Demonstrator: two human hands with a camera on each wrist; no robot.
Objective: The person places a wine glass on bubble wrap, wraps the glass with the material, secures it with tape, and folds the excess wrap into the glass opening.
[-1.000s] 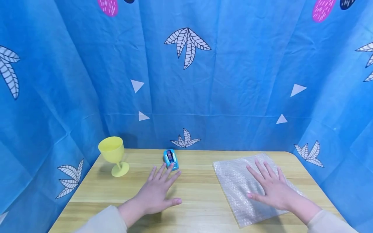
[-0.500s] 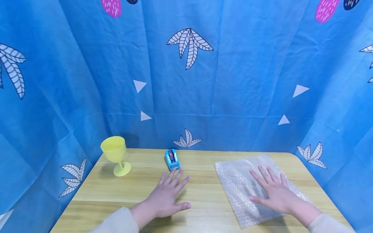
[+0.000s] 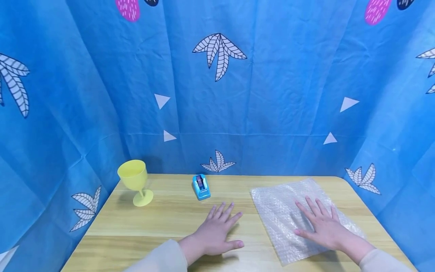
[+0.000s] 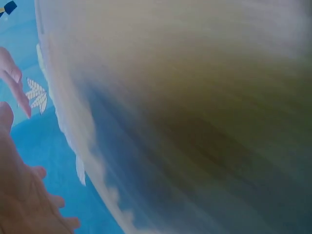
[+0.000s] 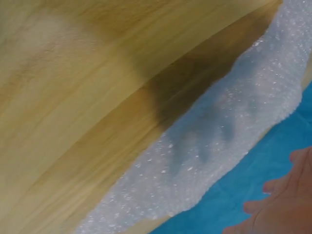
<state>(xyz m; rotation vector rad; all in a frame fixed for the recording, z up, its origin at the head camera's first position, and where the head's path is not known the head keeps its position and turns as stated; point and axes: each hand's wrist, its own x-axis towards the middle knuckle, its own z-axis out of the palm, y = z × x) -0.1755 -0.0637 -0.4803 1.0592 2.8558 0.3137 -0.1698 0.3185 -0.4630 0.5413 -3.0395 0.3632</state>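
My left hand [image 3: 217, 233] hovers over the wooden table with its fingers spread and nothing in it. Just beyond its fingertips stands a small blue tape dispenser [image 3: 201, 187]. A sheet of bubble wrap [image 3: 278, 215] lies flat on the right side of the table. Above that sheet my right hand [image 3: 323, 228] is held palm down, fingers spread and holding nothing. In the right wrist view the bubble wrap [image 5: 209, 141] carries the shadow of the hand. At the far left a yellow plastic goblet [image 3: 133, 176] stands upright.
The wooden table [image 3: 115, 223] has rounded far corners. Blue cloth curtain [image 3: 285, 75] with leaf prints surrounds it at the back and both sides, close to the table edge.
My left hand has moved to the right and slightly nearer, away from the tape dispenser, which now shows fully. The right hand has shifted only slightly. Goblet and bubble wrap stay put.
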